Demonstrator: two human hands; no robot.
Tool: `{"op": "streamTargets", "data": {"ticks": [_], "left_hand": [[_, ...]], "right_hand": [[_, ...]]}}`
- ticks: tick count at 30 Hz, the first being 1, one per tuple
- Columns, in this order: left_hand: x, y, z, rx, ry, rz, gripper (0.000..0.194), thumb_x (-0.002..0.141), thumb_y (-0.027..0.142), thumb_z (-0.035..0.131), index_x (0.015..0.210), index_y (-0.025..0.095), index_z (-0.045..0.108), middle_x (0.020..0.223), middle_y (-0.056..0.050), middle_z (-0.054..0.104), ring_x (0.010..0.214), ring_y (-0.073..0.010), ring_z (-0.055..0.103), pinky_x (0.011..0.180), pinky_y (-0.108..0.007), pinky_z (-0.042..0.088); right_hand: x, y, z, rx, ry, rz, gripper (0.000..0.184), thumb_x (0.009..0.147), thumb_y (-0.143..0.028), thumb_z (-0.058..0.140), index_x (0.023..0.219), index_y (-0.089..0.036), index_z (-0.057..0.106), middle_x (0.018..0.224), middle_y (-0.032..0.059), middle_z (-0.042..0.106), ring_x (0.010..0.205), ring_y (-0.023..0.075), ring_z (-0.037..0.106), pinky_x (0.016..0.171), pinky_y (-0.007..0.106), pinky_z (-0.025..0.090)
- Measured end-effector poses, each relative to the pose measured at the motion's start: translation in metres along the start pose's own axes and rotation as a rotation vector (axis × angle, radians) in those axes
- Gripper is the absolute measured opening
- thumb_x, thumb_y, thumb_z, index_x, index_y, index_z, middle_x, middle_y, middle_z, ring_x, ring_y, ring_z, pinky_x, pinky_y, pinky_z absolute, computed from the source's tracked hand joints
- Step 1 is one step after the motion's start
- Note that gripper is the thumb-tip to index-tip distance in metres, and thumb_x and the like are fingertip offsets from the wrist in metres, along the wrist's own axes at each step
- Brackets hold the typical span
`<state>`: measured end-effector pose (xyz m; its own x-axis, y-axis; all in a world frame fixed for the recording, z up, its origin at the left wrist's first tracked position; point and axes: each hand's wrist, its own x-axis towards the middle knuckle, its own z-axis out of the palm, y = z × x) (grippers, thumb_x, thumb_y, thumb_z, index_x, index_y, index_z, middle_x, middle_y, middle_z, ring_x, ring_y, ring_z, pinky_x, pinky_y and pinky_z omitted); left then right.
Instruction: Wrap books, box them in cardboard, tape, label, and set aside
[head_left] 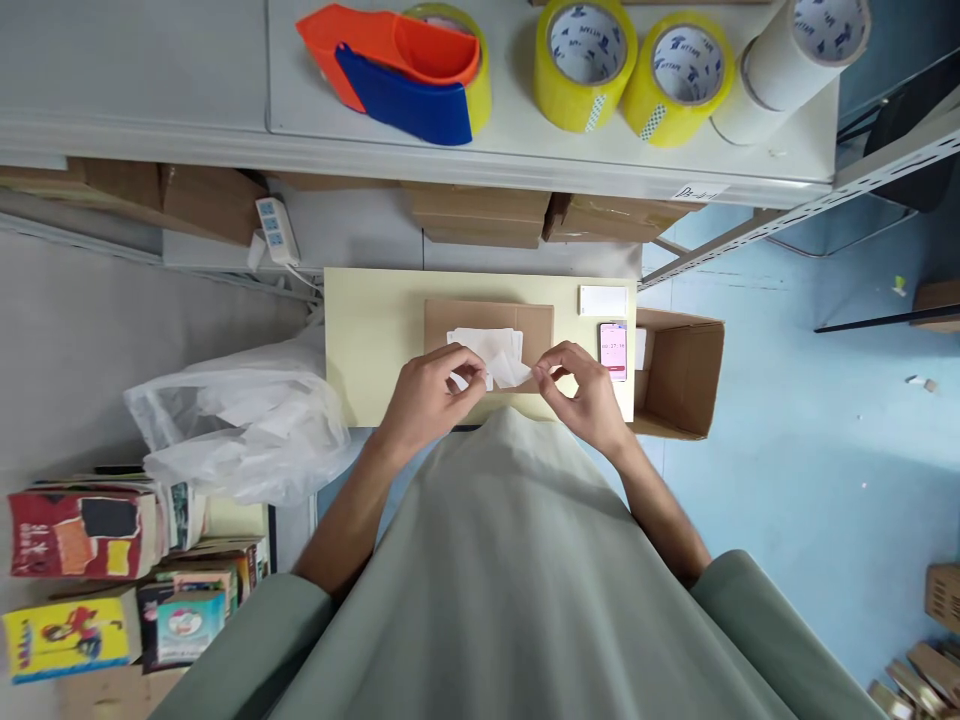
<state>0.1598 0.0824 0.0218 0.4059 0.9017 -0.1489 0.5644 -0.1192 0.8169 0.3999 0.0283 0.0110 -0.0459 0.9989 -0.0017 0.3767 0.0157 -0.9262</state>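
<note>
My right hand [581, 392] pinches the corner of a thin, see-through white sheet [512, 371], which may be a small plastic bag. Opposite it, my left hand [441, 388] has its thumb and fingertips pressed together at the left side of the white pieces; what lies in that pinch is too small to make out. Beneath the sheet, several flat white pieces [480, 340] rest on a brown cardboard piece [540, 325]. All this lies on a pale yellow table [375, 340] in front of my body.
Right of my hand lie a phone [613, 352] and a white box [602, 300]. An open carton [686, 385] stands beyond the table's right edge. At left are a clear plastic bag [247, 430] and books [82, 535]. A shelf [225, 80] holds tape rolls [581, 95] and a tape dispenser [412, 95].
</note>
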Motion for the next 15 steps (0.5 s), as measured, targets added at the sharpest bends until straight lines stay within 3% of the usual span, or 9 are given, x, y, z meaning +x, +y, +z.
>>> {"op": "streamTargets", "data": {"ticks": [4,8,11,15], "left_hand": [[-0.004,-0.042,-0.011,0.007,0.066,-0.136,0.014,0.09,0.035,0.062,0.086,0.025,0.071,0.089,-0.001,0.081,0.085,-0.0206,0.077,0.074,-0.029,0.058],[-0.011,-0.096,-0.038,0.025,0.13,-0.281,0.014,0.089,0.036,0.063,0.088,0.025,0.072,0.09,-0.001,0.082,0.086,-0.022,0.079,0.079,-0.031,0.06],[-0.017,-0.14,-0.073,0.075,0.217,-0.421,0.015,0.091,0.035,0.062,0.092,0.024,0.073,0.089,-0.001,0.082,0.086,-0.0219,0.08,0.083,-0.031,0.061],[-0.029,-0.198,-0.136,0.308,0.354,-0.552,0.021,0.098,0.03,0.058,0.103,0.017,0.074,0.088,-0.003,0.083,0.089,-0.0209,0.079,0.092,-0.031,0.06]], "right_hand": [[-0.003,0.005,0.007,0.071,0.034,0.116,0.024,0.109,-0.045,0.064,0.095,-0.026,0.07,0.1,0.0042,0.074,0.093,0.0207,0.071,0.081,0.037,0.066],[-0.005,0.005,0.015,0.1,0.122,0.219,0.025,0.106,-0.047,0.068,0.095,-0.026,0.072,0.099,0.0036,0.074,0.098,0.0212,0.072,0.085,0.037,0.066],[-0.006,0.002,0.022,0.088,0.23,0.266,0.027,0.104,-0.051,0.07,0.095,-0.026,0.073,0.097,0.0035,0.074,0.098,0.022,0.072,0.084,0.038,0.067],[-0.003,-0.009,0.039,0.074,0.316,0.27,0.031,0.102,-0.055,0.073,0.092,-0.025,0.073,0.092,0.0034,0.072,0.093,0.0221,0.071,0.079,0.038,0.067]]}}
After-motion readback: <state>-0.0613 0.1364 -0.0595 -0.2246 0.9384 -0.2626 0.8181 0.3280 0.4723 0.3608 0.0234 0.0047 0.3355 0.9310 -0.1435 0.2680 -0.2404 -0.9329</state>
